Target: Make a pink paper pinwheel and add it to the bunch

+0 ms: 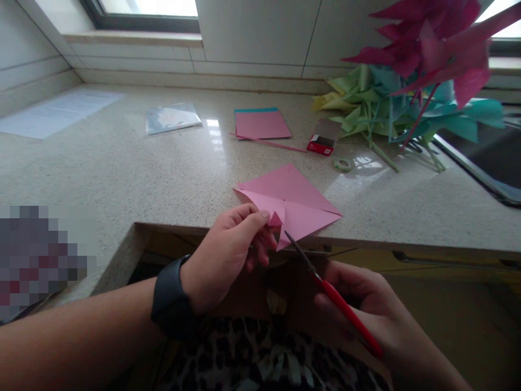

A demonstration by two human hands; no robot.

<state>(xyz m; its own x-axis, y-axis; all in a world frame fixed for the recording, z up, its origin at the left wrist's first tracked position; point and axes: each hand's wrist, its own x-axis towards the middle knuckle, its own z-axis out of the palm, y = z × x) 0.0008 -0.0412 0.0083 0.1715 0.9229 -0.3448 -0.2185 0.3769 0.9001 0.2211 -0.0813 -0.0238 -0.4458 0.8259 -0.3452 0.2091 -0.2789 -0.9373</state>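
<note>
A pink square of paper (299,193) lies cornerwise on the counter, its near corner reaching past the front edge. Slits run in from its corners toward a small dot at the middle. My left hand (230,247), with a dark watch on the wrist, pinches the near left part of the sheet between thumb and fingers, and a small flap is bent up there. My right hand (362,298) grips red-handled scissors (345,309). Their dark blades look closed, with the tip beside the near corner of the paper.
Behind the sheet are a stack of pink and blue paper (262,124), a thin pink stick (280,145), a small red box (321,145) and a roll of tape (343,164). Paper pinwheel-like flowers (439,49) stand at right by a sink (484,157). Farther left lie a clear packet (173,118) and printed sheets (61,111).
</note>
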